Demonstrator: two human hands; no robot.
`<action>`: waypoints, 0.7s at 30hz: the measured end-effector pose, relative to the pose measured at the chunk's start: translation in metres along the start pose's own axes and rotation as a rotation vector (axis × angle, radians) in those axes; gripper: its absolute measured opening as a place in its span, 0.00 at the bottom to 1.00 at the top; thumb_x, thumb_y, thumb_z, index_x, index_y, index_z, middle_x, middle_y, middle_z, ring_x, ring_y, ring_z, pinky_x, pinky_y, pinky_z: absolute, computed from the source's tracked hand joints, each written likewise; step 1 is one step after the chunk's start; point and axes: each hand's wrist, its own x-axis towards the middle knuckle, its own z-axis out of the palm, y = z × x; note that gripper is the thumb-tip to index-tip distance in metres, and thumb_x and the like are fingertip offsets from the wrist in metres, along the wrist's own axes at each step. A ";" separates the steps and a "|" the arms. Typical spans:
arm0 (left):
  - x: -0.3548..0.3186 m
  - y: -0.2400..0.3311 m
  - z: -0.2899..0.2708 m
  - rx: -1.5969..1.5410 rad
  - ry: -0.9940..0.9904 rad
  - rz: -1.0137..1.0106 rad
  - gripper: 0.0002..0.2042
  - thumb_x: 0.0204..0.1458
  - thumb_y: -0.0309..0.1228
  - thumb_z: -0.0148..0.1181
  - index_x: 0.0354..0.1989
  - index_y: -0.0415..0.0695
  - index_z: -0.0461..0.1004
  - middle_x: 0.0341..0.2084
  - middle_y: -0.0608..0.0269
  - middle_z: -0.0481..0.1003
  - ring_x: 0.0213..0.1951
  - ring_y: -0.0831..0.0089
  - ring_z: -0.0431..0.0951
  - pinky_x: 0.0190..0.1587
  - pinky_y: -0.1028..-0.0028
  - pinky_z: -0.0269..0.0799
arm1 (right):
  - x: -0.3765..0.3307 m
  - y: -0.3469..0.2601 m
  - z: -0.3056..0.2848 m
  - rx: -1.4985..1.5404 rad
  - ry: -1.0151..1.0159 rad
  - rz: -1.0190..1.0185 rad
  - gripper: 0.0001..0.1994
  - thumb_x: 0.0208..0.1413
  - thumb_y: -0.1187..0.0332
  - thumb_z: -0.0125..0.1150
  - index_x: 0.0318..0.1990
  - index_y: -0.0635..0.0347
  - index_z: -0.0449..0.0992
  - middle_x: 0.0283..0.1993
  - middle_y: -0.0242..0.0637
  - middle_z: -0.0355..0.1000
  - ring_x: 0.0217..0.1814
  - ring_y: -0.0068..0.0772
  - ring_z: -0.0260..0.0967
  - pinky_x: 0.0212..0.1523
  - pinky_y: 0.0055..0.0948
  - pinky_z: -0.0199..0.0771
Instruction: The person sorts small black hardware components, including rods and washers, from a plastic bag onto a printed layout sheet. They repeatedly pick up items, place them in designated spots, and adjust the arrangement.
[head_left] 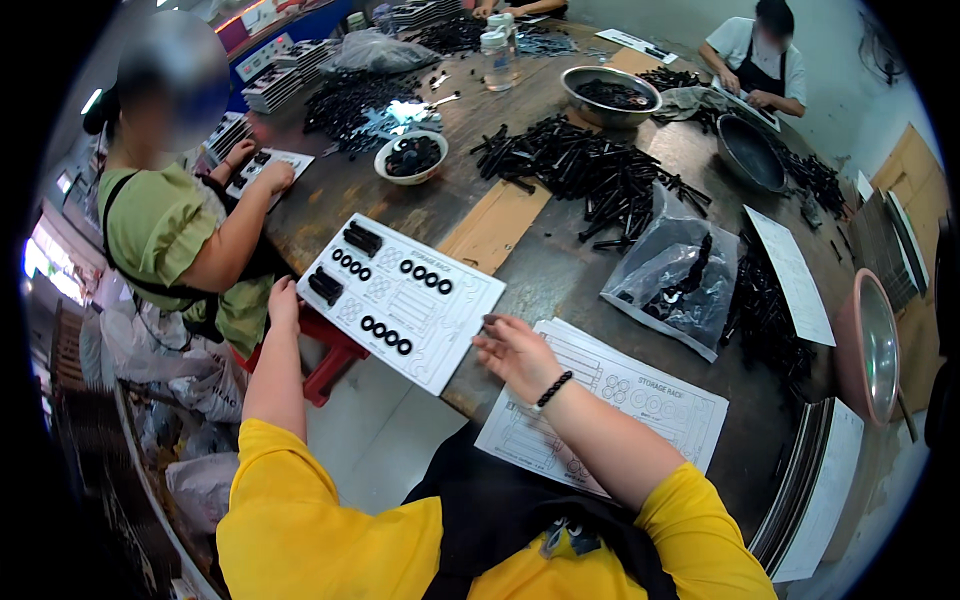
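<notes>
A white printed card (400, 336) with black rings and bundled black bolts on it lies tilted over the table's near left edge. Its left edge is gripped by my left hand (284, 303). My right hand (516, 358), a dark bead bracelet at its wrist, hovers beside the card's right edge with loosely bent fingers held apart. A small dark spot shows at its fingertips; I cannot make out what it is. Below that forearm lies a stack of printed cards (660, 410). Several black rings (426, 276) sit in rows on the tilted card.
A clear plastic bag (680, 285) with black parts stands right of my hands. Beyond are a heap of black bolts (590, 170), a white bowl (411, 158) and a metal basin (610, 97). A co-worker in green (160, 220) works at left, another (765, 60) at far right.
</notes>
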 end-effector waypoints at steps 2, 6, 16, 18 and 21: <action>0.003 0.007 0.002 -0.154 -0.021 -0.075 0.17 0.55 0.34 0.47 0.52 0.43 0.66 0.40 0.64 0.72 0.34 0.79 0.70 0.28 0.79 0.66 | 0.007 0.001 0.010 -0.052 0.022 0.024 0.16 0.59 0.67 0.47 0.52 0.63 0.60 0.46 0.39 0.63 0.48 0.31 0.64 0.41 0.26 0.69; 0.010 0.026 0.005 0.273 0.185 0.160 0.19 0.51 0.34 0.51 0.50 0.36 0.66 0.44 0.52 0.70 0.44 0.60 0.70 0.45 0.68 0.65 | 0.011 0.004 0.013 -0.206 0.008 0.056 0.16 0.60 0.66 0.46 0.52 0.64 0.61 0.49 0.38 0.62 0.49 0.31 0.64 0.42 0.24 0.68; -0.145 0.134 0.194 0.159 -0.367 0.768 0.15 0.47 0.26 0.53 0.45 0.40 0.69 0.39 0.53 0.69 0.38 0.64 0.71 0.43 0.69 0.67 | -0.119 -0.066 -0.057 -1.389 0.174 -0.478 0.10 0.52 0.69 0.52 0.40 0.63 0.74 0.36 0.39 0.72 0.38 0.33 0.70 0.42 0.27 0.69; -0.172 0.145 0.242 0.218 -0.471 0.918 0.16 0.46 0.30 0.55 0.45 0.39 0.69 0.39 0.53 0.70 0.38 0.65 0.72 0.40 0.70 0.69 | -0.139 -0.079 -0.080 -1.454 0.261 -0.487 0.09 0.52 0.68 0.53 0.37 0.62 0.75 0.36 0.41 0.73 0.40 0.38 0.69 0.42 0.30 0.68; -0.214 0.162 0.310 0.361 -0.676 0.902 0.20 0.44 0.37 0.59 0.45 0.39 0.70 0.40 0.52 0.70 0.42 0.61 0.72 0.44 0.66 0.67 | -0.158 -0.088 -0.095 -1.455 0.337 -0.529 0.08 0.51 0.69 0.54 0.36 0.62 0.75 0.33 0.41 0.72 0.36 0.38 0.69 0.39 0.29 0.69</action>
